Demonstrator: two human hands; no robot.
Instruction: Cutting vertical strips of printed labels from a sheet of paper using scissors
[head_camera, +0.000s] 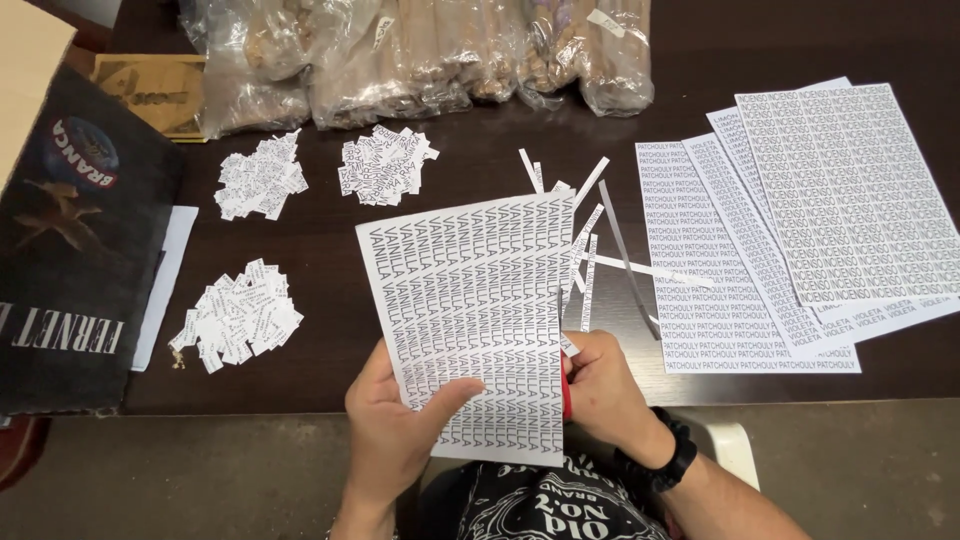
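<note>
Head view: dark wooden table (300, 250), with clear bags of brownish sticks (420, 50) along its far edge and a dark printed box (70, 250) at the left. Fanned stack of printed label sheets (800, 220) lies at the right, well apart from three piles of cut labels (240, 315) on the left; loose paper strips (590, 250) lie between. Printed sheet (480, 310) is held up over the near table edge. Left hand (395, 435) pinches its lower left corner, thumb on top. Right hand (605, 390) is closed on red-handled scissors (566, 385), blades mostly hidden behind the sheet's right edge. To cut well, I'd keep the sheet taut and follow the gap between printed columns. Grey floor (860, 470) below.
</note>
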